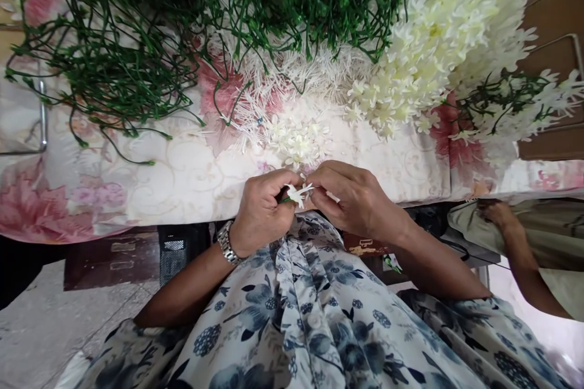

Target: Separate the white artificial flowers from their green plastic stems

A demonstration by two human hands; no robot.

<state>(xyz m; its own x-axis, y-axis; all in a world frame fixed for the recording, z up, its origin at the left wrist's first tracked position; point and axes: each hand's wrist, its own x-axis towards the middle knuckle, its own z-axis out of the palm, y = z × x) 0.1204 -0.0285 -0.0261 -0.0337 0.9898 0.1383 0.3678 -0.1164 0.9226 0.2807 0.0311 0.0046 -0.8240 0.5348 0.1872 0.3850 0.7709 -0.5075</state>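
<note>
White flower [298, 195] is up between the person's two hands, just above the near edge of the tabletop [182, 194]. In the left hand [262, 209] the grip is pressed together, pinching a green stem [285, 199] right behind the petals. In the right hand [353, 194] the thumb and finger meet at the petal tips — that grip pinches the flower from the other side. A metal watch [228, 244] circles the left wrist. Just beyond the hands lies a small bunch of white blossoms [296, 137] on the flowered cloth. Farther back are thin white strands [319, 73], a big heap of green stems [292, 0] and — to the right — a pile of creamy blossoms [433, 48]. At far right, another person's hand [497, 214] rests on pale cloth.
</note>
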